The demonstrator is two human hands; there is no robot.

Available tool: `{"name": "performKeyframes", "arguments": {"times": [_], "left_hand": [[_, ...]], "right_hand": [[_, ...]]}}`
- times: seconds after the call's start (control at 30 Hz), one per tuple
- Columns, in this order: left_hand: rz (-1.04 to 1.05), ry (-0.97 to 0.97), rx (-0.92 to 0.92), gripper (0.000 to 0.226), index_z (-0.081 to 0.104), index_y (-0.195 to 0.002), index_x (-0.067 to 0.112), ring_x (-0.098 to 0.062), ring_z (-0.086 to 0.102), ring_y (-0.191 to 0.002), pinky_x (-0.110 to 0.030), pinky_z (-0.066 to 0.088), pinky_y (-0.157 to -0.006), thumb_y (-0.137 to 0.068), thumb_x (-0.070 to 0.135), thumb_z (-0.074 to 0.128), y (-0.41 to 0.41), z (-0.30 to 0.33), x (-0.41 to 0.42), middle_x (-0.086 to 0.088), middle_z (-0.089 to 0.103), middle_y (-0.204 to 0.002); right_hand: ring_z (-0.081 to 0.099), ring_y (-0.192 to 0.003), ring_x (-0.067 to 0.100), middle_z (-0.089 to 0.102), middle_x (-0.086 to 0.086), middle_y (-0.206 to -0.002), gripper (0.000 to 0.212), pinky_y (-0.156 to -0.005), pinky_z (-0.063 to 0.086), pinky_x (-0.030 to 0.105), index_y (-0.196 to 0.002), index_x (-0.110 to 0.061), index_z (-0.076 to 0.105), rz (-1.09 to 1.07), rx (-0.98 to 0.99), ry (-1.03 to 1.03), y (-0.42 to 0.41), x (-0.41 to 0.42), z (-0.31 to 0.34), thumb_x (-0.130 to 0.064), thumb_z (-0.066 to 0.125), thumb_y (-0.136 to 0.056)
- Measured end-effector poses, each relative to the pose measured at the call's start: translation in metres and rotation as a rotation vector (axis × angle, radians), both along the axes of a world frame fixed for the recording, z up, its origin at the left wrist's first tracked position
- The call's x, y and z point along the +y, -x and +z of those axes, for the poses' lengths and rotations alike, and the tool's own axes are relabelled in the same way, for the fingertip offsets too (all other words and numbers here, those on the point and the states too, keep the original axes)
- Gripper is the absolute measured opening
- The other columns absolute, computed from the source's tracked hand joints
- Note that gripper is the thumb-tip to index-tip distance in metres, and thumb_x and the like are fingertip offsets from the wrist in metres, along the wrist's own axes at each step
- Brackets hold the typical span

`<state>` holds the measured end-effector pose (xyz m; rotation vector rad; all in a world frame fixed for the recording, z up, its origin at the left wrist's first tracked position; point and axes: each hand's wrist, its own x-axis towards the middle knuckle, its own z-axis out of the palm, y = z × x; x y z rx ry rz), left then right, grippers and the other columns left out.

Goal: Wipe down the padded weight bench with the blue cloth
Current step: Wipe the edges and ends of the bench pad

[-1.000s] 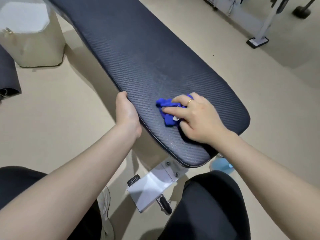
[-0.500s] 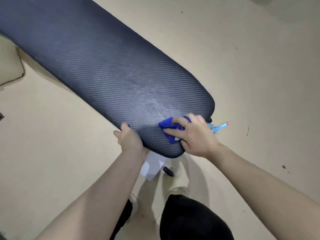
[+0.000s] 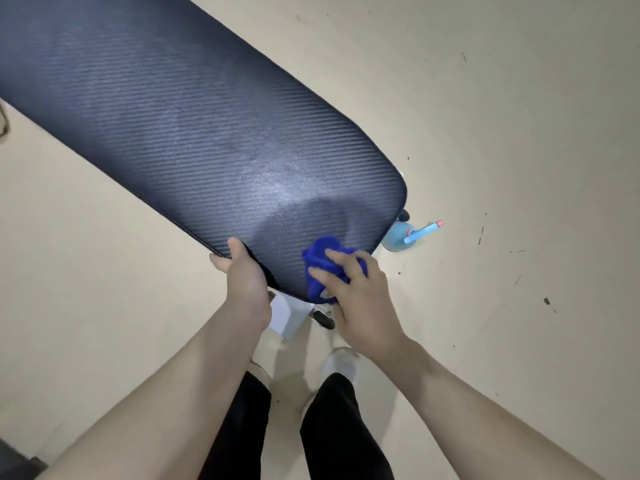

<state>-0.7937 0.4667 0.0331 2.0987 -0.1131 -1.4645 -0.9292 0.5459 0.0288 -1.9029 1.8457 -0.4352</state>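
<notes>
The padded weight bench (image 3: 194, 133) is a long dark pad with a woven carbon-fibre pattern, running from the upper left down to its rounded near end. My left hand (image 3: 244, 275) grips the pad's near left edge, thumb on top. My right hand (image 3: 360, 299) presses the bunched blue cloth (image 3: 320, 263) against the near end of the pad, fingers spread over it. A dull wiped patch shows on the pad just above the cloth.
A light blue spray bottle (image 3: 408, 233) with a pink-tipped nozzle stands on the beige floor right of the bench's end. The white bench frame (image 3: 287, 315) shows beneath the pad. My white shoes (image 3: 341, 365) and dark trouser legs are below.
The view has risen and tilted down, so I see the bench from higher up. My right hand has slid the cloth toward the pad's near end. The left hand keeps its grip on the edge.
</notes>
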Motion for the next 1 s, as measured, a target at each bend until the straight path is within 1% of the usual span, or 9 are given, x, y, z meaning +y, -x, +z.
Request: {"name": "performKeyframes", "arguments": {"times": [0.07,0.13,0.2,0.27,0.33,0.43,0.6,0.8,1.0], "left_hand": [[0.034,-0.029,0.066,0.030,0.053,-0.115,0.030,-0.009,0.053,-0.086,-0.018,0.037,-0.056,-0.098,0.037,0.030,-0.004,0.005,-0.001,0.012,0.058,-0.105],[0.118,-0.042,0.179,0.027,0.050,-0.074,0.026,-0.008,0.053,-0.075,-0.015,0.041,-0.061,-0.095,0.031,0.034,-0.004,0.014,-0.001,0.010,0.059,-0.088],[0.128,-0.081,0.216,0.025,0.049,-0.072,0.026,-0.012,0.057,-0.090,-0.022,0.041,-0.086,-0.092,0.033,0.035,-0.002,0.020,0.001,0.008,0.064,-0.109],[0.126,-0.113,0.234,0.027,0.047,-0.069,0.025,-0.013,0.052,-0.075,-0.025,0.041,-0.081,-0.092,0.032,0.036,0.001,0.026,-0.001,0.007,0.058,-0.108],[0.154,-0.138,0.269,0.029,0.046,-0.066,0.023,-0.013,0.044,-0.060,-0.022,0.041,-0.066,-0.093,0.031,0.037,0.002,0.028,-0.004,0.007,0.051,-0.102],[0.150,-0.162,0.315,0.023,0.054,-0.083,0.021,-0.017,0.051,-0.068,-0.032,0.050,-0.082,-0.092,0.035,0.038,-0.001,0.026,-0.008,0.004,0.061,-0.119],[0.146,-0.222,0.312,0.035,0.058,-0.111,0.019,-0.020,0.061,-0.095,-0.042,0.047,-0.100,-0.089,0.041,0.043,0.000,0.022,-0.009,0.003,0.063,-0.124],[0.209,-0.231,0.259,0.056,0.036,-0.141,0.030,-0.019,0.060,-0.112,-0.038,0.050,-0.098,-0.088,0.043,0.043,0.005,0.011,-0.011,0.006,0.055,-0.134],[0.155,-0.285,0.283,0.040,0.048,-0.132,0.020,-0.014,0.061,-0.087,-0.019,0.052,-0.059,-0.096,0.035,0.037,0.002,0.042,-0.020,0.003,0.059,-0.132]], "right_hand": [[0.047,-0.092,0.006,0.061,-0.005,-0.107,0.053,-0.084,0.043,0.016,-0.105,-0.019,0.066,-0.192,-0.449,-0.216,-0.002,0.018,0.021,-0.002,0.032,-0.068],[0.051,-0.063,0.012,0.056,0.002,-0.077,0.043,-0.060,0.044,0.021,-0.097,-0.019,0.060,-0.675,-0.837,-0.326,0.008,0.023,0.035,0.004,0.031,-0.073],[0.043,-0.058,0.024,0.043,0.012,-0.069,0.030,-0.054,0.036,0.028,-0.082,-0.016,0.047,-1.113,-0.993,-0.372,0.021,0.025,0.039,0.005,0.026,-0.075],[0.039,-0.068,0.026,0.040,0.008,-0.071,0.025,-0.058,0.033,0.030,-0.075,-0.016,0.040,-1.396,-1.069,-0.494,0.023,0.028,0.033,0.004,0.026,-0.077],[0.044,-0.068,0.028,0.047,0.006,-0.074,0.026,-0.064,0.038,0.032,-0.077,-0.019,0.045,-1.540,-1.291,-0.618,0.010,0.026,0.024,0.001,0.028,-0.079],[0.050,-0.080,0.021,0.053,-0.001,-0.090,0.027,-0.076,0.040,0.033,-0.084,-0.021,0.052,-1.581,-1.563,-0.591,-0.018,0.010,0.004,-0.004,0.032,-0.083],[0.039,-0.062,0.018,0.040,0.002,-0.068,0.031,-0.057,0.032,0.026,-0.070,-0.019,0.044,-1.556,-1.473,-0.432,-0.014,-0.014,0.003,0.003,0.032,-0.089],[0.060,-0.082,0.016,0.062,0.001,-0.091,0.027,-0.081,0.050,0.032,-0.098,-0.018,0.055,-1.464,-1.309,-0.143,0.044,-0.073,0.011,-0.003,0.034,-0.097],[0.049,-0.065,0.023,0.052,0.008,-0.072,0.027,-0.063,0.043,0.034,-0.074,-0.010,0.048,-1.450,-1.156,-0.652,0.011,-0.026,-0.016,0.005,0.030,-0.087]]}}
